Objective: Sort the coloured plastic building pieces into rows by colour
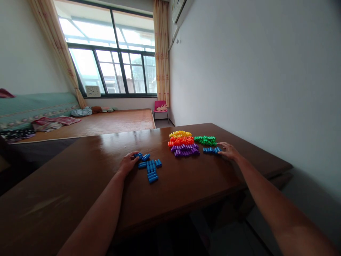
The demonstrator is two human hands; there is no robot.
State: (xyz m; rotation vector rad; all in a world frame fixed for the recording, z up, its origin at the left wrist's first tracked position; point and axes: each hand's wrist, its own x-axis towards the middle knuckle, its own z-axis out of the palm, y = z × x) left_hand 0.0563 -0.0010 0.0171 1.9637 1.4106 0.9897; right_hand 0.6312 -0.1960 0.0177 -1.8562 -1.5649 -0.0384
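My left hand [129,161] rests on the table with its fingertips at a small blue piece at the upper left of the loose blue pieces [151,166]. My right hand [227,150] has its fingers bent round the right end of a short row of blue pieces [210,150]. Between the hands lie groups sorted by colour: yellow pieces [180,134] at the back, orange pieces [181,141] in front of them, then purple pieces [185,150]. Green pieces [205,140] lie just behind the blue row. Whether either hand grips a piece is hard to tell.
The brown table [181,192] has its right edge near the white wall. Beyond its far edge are a low bed [119,121] with cloths on it and a pink chair [160,105] holding a soft toy.
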